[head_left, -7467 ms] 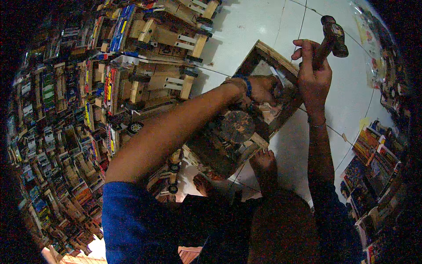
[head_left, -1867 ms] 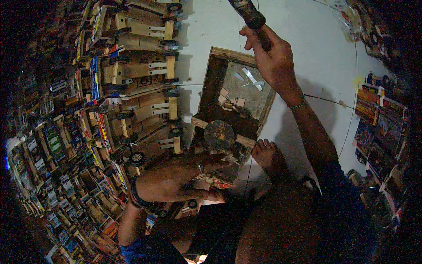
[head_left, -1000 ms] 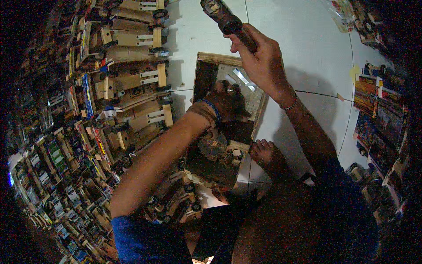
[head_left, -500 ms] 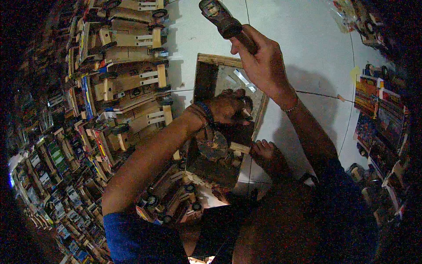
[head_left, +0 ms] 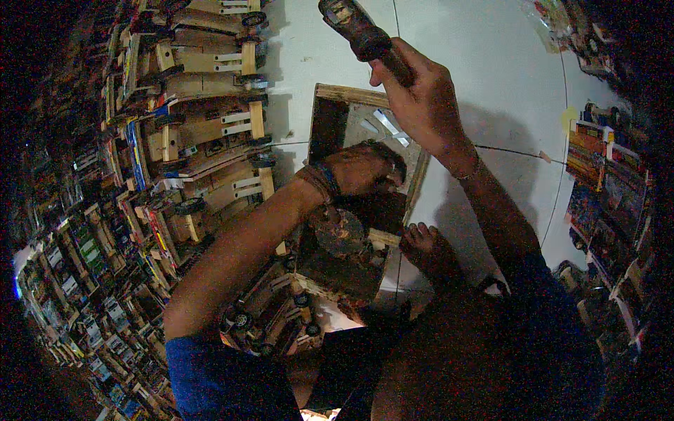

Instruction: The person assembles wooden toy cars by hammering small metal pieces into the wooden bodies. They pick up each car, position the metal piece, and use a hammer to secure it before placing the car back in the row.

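My right hand (head_left: 428,102) is raised above the far right side of a wooden box (head_left: 351,93). It is closed round the handle of a dark hand tool (head_left: 354,29), whose thick head points to the far left; its exact kind is unclear. Reaching into the box is my left hand (head_left: 361,168), fingers curled, with a wristband at the wrist. What its fingers hold is lost in shadow. Near that wrist sits a round, worn block (head_left: 338,230). Pale strips (head_left: 390,126) lie in the far part of the box, beyond my left hand.
Wooden toy trucks (head_left: 210,126) with black wheels stand in rows along the left. More small toy vehicles (head_left: 84,295) are packed at the lower left. Colourful printed panels (head_left: 597,158) line the right. A bare foot (head_left: 428,249) rests beside the box on white floor tiles (head_left: 484,63).
My left hand has turned slightly, and its fingers are curled more tightly. The right hand and its tool have hardly moved.
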### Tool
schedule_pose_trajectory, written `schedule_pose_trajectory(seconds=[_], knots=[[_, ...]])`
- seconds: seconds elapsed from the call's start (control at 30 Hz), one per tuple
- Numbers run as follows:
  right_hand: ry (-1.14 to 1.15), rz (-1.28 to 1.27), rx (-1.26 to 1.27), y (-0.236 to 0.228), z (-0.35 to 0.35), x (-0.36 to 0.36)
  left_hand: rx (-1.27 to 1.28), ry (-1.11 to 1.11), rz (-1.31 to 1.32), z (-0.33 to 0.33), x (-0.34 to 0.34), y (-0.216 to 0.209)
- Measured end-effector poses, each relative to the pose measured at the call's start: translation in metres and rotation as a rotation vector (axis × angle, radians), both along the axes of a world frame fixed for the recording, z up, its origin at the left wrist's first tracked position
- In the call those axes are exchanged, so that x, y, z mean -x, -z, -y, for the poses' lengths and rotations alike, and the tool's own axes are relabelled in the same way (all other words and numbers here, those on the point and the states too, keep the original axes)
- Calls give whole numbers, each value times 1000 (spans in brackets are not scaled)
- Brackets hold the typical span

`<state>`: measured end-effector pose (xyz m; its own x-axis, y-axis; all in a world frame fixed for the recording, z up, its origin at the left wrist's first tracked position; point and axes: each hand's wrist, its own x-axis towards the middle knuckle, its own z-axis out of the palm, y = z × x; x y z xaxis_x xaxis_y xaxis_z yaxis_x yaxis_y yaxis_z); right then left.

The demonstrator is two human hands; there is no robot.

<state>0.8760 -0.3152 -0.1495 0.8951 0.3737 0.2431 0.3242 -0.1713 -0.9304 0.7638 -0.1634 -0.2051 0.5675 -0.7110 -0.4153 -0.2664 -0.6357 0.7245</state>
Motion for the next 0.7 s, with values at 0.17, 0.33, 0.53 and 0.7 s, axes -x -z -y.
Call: schedule_pose_trajectory(seconds=[0.17, 0.33, 0.53, 0.7], knots=[[-12, -62, 3, 0, 0, 0, 39, -22, 167, -3, 4, 10], [-20, -123, 11, -3, 1, 1, -31, -59, 33, -1, 2, -7], [-26, -110, 10, -3, 1, 1, -80, -4, 124, 2, -1, -2], [-5, -107, -5, -2, 0, 2, -224, 89, 155, -5, 4, 12]])
